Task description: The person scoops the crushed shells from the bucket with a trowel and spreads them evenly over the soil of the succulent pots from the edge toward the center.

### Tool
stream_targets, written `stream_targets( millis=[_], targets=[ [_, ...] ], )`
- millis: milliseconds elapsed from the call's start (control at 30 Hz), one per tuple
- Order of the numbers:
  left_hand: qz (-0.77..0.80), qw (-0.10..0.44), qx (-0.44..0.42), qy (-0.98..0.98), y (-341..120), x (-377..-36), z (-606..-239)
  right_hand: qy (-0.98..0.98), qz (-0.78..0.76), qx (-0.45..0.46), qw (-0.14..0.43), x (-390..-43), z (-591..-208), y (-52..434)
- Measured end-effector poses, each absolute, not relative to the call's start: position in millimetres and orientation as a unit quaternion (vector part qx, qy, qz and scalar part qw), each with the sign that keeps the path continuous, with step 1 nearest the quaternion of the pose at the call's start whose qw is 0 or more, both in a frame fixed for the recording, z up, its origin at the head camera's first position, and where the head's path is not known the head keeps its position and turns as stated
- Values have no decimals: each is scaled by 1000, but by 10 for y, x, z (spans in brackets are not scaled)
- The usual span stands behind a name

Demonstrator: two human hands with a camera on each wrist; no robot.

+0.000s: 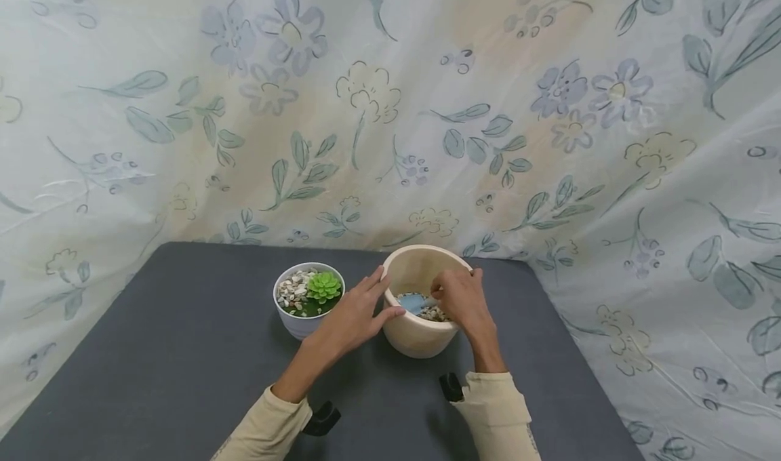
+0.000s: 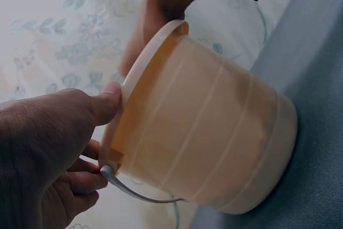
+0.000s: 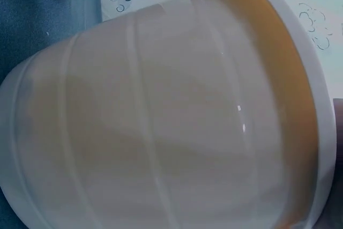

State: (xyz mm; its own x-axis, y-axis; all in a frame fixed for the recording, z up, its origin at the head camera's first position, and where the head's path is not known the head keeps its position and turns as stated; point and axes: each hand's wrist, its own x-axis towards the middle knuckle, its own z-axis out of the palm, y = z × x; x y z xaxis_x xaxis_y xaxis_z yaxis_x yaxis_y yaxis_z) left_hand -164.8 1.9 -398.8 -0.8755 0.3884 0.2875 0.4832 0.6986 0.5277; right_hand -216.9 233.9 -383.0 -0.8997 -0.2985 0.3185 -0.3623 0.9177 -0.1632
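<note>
Here, the cream bucket (image 1: 421, 344) stands upright toward the far edge of the grey table (image 1: 152, 352), a little right of centre, and both hands are at it. The left hand (image 1: 349, 318) is at its left side, thumb and fingers spread apart and touching the rim; the left wrist view shows the thumb on the rim and the other fingers near the spot where a thin grey handle (image 2: 140, 193) joins it. The handle hangs down against the bucket's side.

The right hand (image 1: 462, 302) reaches over the right part of the rim into the bucket, its fingers curled and pinching a light blue scoop (image 1: 413, 303), whose blade lies pointing left on small mixed pebbles (image 1: 434, 314). In the right wrist view the bucket's ribbed wall covers most of the fingers' work.

Just left of the bucket, beyond the left forearm, sits a white pot (image 1: 297, 324) with pale stones (image 1: 294, 287) on its left side and a bright green succulent (image 1: 323, 287) on its right. Cream sleeves (image 1: 502, 407) cover both forearms, with a black piece (image 1: 322, 419) at each wrist. Behind the table hangs a pale floral cloth (image 1: 378, 125).
</note>
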Motion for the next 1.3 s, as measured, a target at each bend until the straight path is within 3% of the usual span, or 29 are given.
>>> stream_targets(
  millis=[667, 1300],
  targets=[
    [-305, 78, -226, -922, 85, -1549, -4011, -966, 135, 104, 192, -1843, -3560, 2685],
    [-260, 133, -242, -925, -98, -1694, -3810, -957, 187, 58, 216, -1692, -3332, 2810]
  ],
)
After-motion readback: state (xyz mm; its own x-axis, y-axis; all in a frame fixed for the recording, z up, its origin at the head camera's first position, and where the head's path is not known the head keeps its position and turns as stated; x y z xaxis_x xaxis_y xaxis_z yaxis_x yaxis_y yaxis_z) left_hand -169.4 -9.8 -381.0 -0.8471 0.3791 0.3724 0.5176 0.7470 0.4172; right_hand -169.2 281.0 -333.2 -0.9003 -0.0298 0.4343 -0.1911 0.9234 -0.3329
